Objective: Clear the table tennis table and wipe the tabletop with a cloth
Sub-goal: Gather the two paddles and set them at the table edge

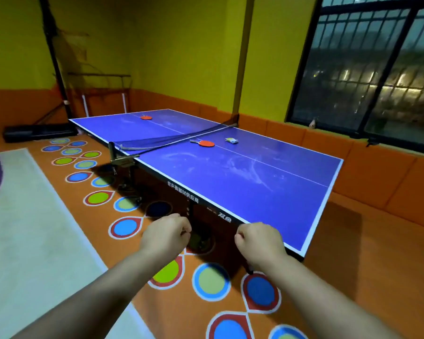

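A blue table tennis table (242,182) stretches away from me, its top smeared with whitish marks. A red paddle (205,143) lies on the near half beside the net (167,140). A second red paddle (146,117) lies on the far half. A small blue, white and yellow folded cloth (231,140) rests to the right of the near paddle. My left hand (168,234) hovers with curled fingers below the table's near side edge, holding nothing. My right hand (258,241) is also a fist at the near corner, empty.
The orange floor carries coloured circle markings (211,281) and a pale mat (22,241) on the left. A black stand base (37,133) sits by the far wall. An orange padded bench (377,172) runs under the barred window (367,69) on the right.
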The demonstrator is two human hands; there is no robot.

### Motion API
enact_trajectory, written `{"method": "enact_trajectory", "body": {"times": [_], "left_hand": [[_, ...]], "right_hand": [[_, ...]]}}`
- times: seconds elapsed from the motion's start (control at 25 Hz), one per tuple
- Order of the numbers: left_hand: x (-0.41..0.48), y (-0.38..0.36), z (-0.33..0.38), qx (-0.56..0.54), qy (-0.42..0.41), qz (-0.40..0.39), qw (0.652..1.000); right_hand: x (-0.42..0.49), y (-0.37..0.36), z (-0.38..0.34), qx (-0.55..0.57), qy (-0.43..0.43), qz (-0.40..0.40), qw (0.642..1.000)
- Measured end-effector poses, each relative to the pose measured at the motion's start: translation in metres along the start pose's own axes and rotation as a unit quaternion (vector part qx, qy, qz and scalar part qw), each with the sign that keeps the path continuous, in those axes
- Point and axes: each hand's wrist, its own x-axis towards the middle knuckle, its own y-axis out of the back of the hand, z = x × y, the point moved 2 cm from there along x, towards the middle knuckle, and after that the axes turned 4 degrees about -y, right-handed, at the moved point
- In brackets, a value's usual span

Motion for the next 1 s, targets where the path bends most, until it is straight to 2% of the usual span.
{"method": "enact_trajectory", "body": {"times": [0.16,0.36,0.52,0.76,1.0], "left_hand": [[0.076,0.017,-0.107,0.026,0.018,0.017,0.999],[0.158,0.023,-0.220,0.003,0.037,0.030,0.999],[0.222,0.009,-0.294,-0.012,0.053,0.009,0.998],[0.323,-0.015,-0.404,0.023,0.076,0.005,0.997],[0.429,-0.014,-0.533,0.037,0.158,0.002,0.987]], "right_hand": [[0.116,-0.015,-0.085,0.024,0.011,-0.001,1.000],[0.230,-0.034,-0.175,0.055,0.047,-0.005,0.997],[0.318,-0.061,-0.219,0.055,0.060,-0.022,0.996],[0.469,-0.104,-0.279,0.079,0.072,-0.038,0.994],[0.648,-0.128,-0.381,0.091,0.138,-0.061,0.984]]}}
